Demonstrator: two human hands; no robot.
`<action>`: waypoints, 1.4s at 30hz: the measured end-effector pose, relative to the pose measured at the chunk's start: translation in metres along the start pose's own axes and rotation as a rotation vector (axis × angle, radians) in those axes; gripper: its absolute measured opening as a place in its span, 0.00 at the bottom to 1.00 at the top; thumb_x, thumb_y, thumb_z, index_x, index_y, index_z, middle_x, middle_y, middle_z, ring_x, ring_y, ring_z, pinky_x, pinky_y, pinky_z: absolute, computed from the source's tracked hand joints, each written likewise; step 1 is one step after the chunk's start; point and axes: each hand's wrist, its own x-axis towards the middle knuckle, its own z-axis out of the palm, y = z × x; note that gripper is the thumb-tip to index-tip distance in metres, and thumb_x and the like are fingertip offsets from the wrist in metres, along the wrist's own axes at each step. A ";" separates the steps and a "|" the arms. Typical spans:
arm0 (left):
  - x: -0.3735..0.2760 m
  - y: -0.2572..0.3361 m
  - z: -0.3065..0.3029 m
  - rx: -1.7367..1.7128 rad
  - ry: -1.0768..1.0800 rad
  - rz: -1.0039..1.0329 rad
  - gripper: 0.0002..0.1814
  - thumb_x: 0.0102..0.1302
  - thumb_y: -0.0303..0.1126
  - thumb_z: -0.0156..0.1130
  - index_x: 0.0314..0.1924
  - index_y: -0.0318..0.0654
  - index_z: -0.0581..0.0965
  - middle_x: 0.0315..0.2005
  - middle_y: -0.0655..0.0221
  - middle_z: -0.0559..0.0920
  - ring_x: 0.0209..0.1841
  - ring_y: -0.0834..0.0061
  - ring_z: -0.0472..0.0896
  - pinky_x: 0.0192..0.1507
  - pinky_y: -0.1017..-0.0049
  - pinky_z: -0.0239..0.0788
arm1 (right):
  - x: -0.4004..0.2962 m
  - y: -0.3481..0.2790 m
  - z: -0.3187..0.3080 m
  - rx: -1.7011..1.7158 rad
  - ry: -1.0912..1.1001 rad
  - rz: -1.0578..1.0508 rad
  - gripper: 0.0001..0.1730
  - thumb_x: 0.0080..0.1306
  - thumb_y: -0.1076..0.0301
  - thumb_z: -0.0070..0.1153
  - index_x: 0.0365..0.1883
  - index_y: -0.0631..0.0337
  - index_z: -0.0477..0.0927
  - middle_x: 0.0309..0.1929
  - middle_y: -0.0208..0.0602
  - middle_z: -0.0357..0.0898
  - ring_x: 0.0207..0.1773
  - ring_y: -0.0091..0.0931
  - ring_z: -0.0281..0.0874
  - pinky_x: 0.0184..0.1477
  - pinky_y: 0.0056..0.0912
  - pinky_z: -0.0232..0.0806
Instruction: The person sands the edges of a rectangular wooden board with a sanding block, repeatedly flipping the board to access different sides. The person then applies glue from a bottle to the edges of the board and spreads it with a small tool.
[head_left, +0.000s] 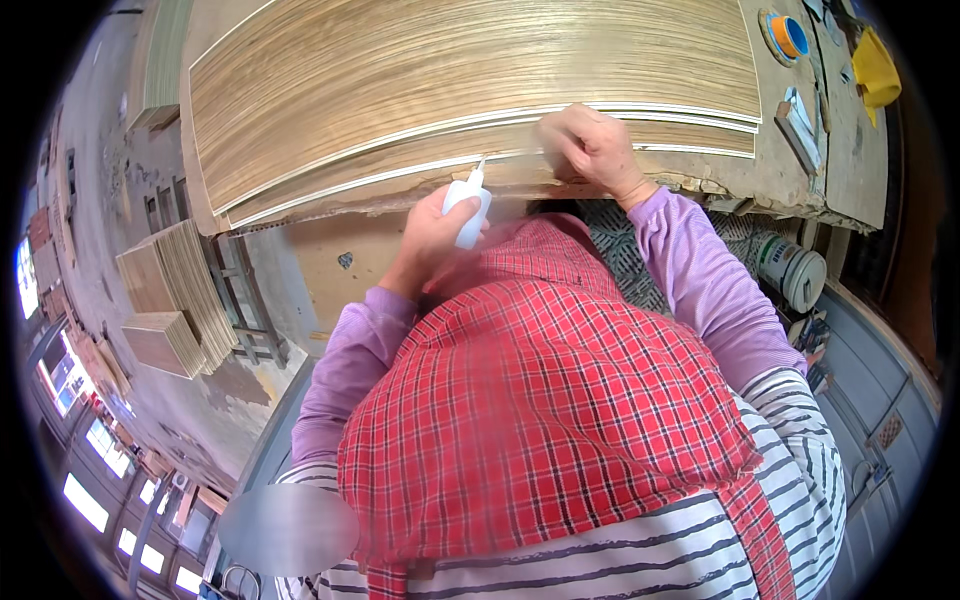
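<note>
My left hand (439, 229) is closed around a small white squeeze bottle (466, 214). Its narrow nozzle points up at the pale front edge of the lowest wood-grain board (375, 174) in view. My right hand (589, 146) rests with curled fingers at the front edges of the stacked boards (480, 67); the fingertips are blurred, and whether they hold something small cannot be told. The boards overlap in uneven steps, with white edges towards me, on a worn workbench (795, 187).
An orange and blue tape roll (789, 37), a block with a pale strip (799, 135) and a yellow cloth (876, 69) lie at the right. Below the bench stands a white bucket (795, 271). More stacked boards (176, 292) are at the left, beside a rack.
</note>
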 end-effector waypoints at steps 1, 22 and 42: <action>0.000 0.000 0.000 0.003 0.002 -0.003 0.14 0.67 0.36 0.59 0.47 0.34 0.76 0.29 0.65 0.83 0.26 0.78 0.80 0.31 0.79 0.73 | 0.000 0.000 0.000 -0.004 -0.002 0.003 0.05 0.63 0.66 0.60 0.36 0.55 0.82 0.31 0.33 0.80 0.33 0.32 0.80 0.34 0.30 0.72; 0.002 -0.003 0.001 0.003 0.011 0.030 0.14 0.67 0.34 0.58 0.47 0.33 0.76 0.29 0.64 0.83 0.27 0.77 0.81 0.31 0.79 0.74 | 0.000 -0.001 0.003 -0.030 -0.009 -0.046 0.05 0.60 0.66 0.63 0.34 0.53 0.82 0.30 0.31 0.78 0.30 0.31 0.78 0.31 0.30 0.71; -0.020 -0.008 -0.010 -0.107 -0.006 0.056 0.10 0.69 0.31 0.55 0.44 0.33 0.75 0.28 0.66 0.81 0.26 0.80 0.79 0.29 0.81 0.71 | 0.007 -0.044 0.041 -0.262 0.015 -0.233 0.05 0.54 0.68 0.63 0.29 0.52 0.79 0.27 0.27 0.74 0.29 0.28 0.76 0.26 0.29 0.69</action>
